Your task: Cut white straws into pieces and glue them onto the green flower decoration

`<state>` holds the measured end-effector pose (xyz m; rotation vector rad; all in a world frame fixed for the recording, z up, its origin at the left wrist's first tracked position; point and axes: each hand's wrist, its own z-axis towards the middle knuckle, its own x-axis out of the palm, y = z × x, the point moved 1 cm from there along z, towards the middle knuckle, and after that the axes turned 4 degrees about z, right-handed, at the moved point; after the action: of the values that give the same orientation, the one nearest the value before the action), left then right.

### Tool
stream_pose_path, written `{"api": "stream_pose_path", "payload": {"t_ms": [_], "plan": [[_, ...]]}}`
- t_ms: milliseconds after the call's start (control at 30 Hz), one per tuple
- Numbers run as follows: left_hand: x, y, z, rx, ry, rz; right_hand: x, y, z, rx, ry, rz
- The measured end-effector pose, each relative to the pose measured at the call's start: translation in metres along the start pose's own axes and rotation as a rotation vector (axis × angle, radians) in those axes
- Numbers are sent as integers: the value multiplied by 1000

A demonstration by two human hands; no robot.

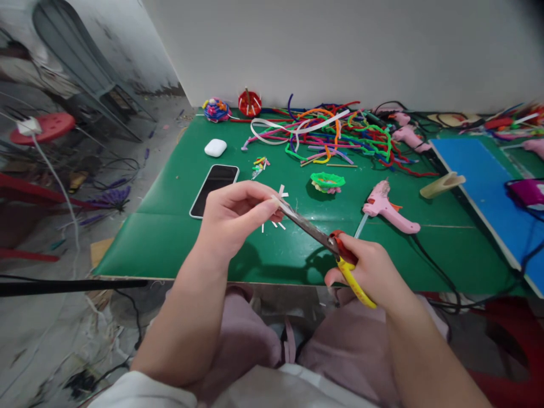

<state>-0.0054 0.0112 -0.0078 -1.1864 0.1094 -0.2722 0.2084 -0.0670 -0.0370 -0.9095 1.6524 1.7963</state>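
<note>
My right hand (369, 263) grips scissors (312, 231) with one red and one yellow handle loop. Their blades point up and left, and the tips reach the fingers of my left hand (238, 212). Thumb and forefinger of that hand are pinched on a small white strip (277, 199), mostly hidden by the fingertips. Below and behind it, several cut white strips (278, 225) lie on the green table (170, 238). A phone (216, 184) with a dark screen lies just beyond my left wrist.
A pink glue gun (389, 208) with a trailing cord lies right of a green woven piece (327, 181). Colourful pipe cleaners (340, 133) are heaped at the back. A white earbud case (215, 148) is at left, a blue board (480, 187) at right.
</note>
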Motion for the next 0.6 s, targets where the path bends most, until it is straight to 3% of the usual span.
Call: {"api": "stream_pose_path", "payload": {"t_ms": [600], "plan": [[0,1,-1,-13,8,-24,1,-1,0,57,18,10]]}}
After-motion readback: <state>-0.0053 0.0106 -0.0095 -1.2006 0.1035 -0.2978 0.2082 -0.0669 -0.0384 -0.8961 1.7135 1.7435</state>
